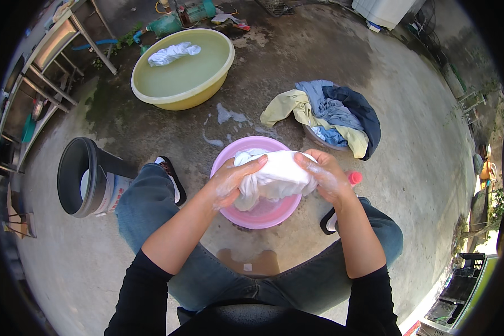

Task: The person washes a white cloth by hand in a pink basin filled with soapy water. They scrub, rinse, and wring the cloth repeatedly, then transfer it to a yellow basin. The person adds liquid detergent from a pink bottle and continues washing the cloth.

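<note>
Between my two hands a wet white cloth (pixel 279 172) is stretched and bunched above a pink plastic basin (pixel 273 220). My left hand (pixel 233 180) grips its left end, thumb on top, with soapy foam on the skin. On the other end, my right hand (pixel 325 174) pinches the fabric with the thumb on top, also foamy. Part of the cloth hangs down towards the basin, where some sudsy water shows below it. Whether the cloth touches the water is hidden. A bottle with a pink cap (pixel 354 178) stands just right of my right hand, its body mostly covered.
A large yellow tub (pixel 185 101) of cloudy water holds a twisted white cloth (pixel 174 53). Right of it, a heaped basin of clothes (pixel 336 109) stands on the concrete floor (pixel 403 138). A black bucket (pixel 77 180) is by my left leg. Metal racks (pixel 52 63) and a green pump (pixel 180 21) stand farther off.
</note>
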Demonstrator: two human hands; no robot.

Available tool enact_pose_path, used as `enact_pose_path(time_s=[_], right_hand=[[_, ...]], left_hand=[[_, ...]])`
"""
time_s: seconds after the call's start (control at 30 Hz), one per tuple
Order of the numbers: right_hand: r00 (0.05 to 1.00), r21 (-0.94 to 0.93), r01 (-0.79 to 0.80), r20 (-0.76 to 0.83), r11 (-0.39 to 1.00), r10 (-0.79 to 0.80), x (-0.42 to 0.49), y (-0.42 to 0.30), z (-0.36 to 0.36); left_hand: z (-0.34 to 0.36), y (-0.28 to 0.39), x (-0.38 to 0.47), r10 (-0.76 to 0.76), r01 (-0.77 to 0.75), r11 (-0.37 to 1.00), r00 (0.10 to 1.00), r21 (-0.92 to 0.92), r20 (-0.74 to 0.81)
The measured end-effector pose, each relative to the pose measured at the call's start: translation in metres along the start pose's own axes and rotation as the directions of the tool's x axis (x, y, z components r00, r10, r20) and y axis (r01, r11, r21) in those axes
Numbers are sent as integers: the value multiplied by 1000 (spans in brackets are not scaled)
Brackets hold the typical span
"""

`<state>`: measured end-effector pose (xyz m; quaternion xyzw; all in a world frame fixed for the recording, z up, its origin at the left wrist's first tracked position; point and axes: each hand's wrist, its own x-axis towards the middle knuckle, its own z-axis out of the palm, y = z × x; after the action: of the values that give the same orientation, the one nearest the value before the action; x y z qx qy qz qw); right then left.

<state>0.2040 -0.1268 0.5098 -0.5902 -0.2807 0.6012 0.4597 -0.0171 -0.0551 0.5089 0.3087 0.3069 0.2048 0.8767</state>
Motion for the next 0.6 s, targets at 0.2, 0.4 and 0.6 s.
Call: enact_pose_path(time_s=[0.2,0.4,0.6], right_hand=[[992,-115,118,-35,986,-123,2,7,9],[849,-536,457,25,710,-527,-26,21,75],[728,-873,311,-35,376,-684,-6,34,82]], left_hand=[[-2,-6,7,11,-12,991,1000,-134,-4],[5,-41,29,16,-76,986,929,-148,-371],[20,-74,27,-208,31,867,930,-496,-304]])
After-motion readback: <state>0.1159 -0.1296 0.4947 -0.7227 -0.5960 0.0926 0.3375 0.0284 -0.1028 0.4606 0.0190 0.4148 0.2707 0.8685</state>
